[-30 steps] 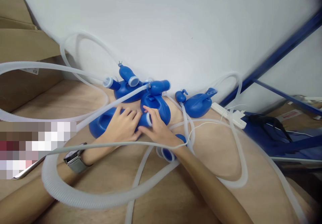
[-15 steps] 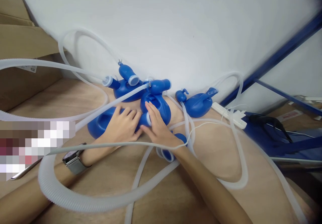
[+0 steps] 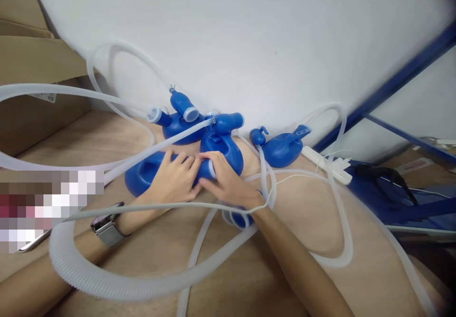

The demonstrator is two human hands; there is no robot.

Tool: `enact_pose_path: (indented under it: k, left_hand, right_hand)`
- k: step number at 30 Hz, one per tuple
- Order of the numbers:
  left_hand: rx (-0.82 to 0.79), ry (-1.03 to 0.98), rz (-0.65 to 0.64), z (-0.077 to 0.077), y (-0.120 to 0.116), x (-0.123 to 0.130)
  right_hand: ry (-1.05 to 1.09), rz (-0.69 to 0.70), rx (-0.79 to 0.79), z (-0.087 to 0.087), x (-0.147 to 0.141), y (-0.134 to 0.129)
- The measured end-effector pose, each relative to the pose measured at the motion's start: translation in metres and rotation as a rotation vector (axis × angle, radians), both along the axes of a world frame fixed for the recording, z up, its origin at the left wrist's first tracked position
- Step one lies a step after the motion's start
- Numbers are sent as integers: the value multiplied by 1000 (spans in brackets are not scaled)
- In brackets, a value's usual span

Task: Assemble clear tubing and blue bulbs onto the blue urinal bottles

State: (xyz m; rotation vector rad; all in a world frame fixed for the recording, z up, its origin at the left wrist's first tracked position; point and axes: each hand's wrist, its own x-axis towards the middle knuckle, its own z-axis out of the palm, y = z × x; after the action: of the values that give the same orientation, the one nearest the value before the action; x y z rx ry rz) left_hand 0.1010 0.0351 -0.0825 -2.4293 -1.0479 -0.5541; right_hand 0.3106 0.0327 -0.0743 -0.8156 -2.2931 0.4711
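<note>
A blue plastic urinal bottle (image 3: 134, 177) with a handle opening lies on its side on the wooden table. My left hand (image 3: 176, 177) is wrapped over its neck, with a watch (image 3: 109, 225) on that wrist. My right hand (image 3: 228, 179) closes around the mouth end of the same bottle, where a white rim (image 3: 211, 168) shows between thumb and fingers. Right behind my hands stands another blue urinal bottle (image 3: 231, 153). Below my right wrist lies a blue funnel head (image 3: 240, 219) with a clear rim, partly hidden by my arm.
More blue bottles (image 3: 283, 150) and funnel heads (image 3: 183, 105) stand along the white wall. Translucent corrugated hoses (image 3: 142, 286) loop across the table and in front of my arms. A white cable (image 3: 171, 205) crosses over both forearms. A cardboard box (image 3: 46, 117) and a power strip (image 3: 329, 165) flank the bottles.
My right hand's fingers, stretched out before, have bent down onto the mouth end of the bottle. My left hand keeps its grip on the neck.
</note>
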Motion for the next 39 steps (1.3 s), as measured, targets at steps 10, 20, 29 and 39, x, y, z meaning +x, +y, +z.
enact_pose_path:
  k: [10,20,29,39]
  left_hand:
    - [-21,38,60,2,-2,2]
    - [16,31,64,4,-2,3]
    - [3,-30,40,1,0,0]
    - [-47,-7,86,7,4,-4]
  right_hand:
    - [-49,-34,6,-8,-2,0]
    - [1,-58,-115,-7,-8,4]
    - [177,-140,-349,-10,-6,-2]
    - [-486,-320,-544,-10,29,-25]
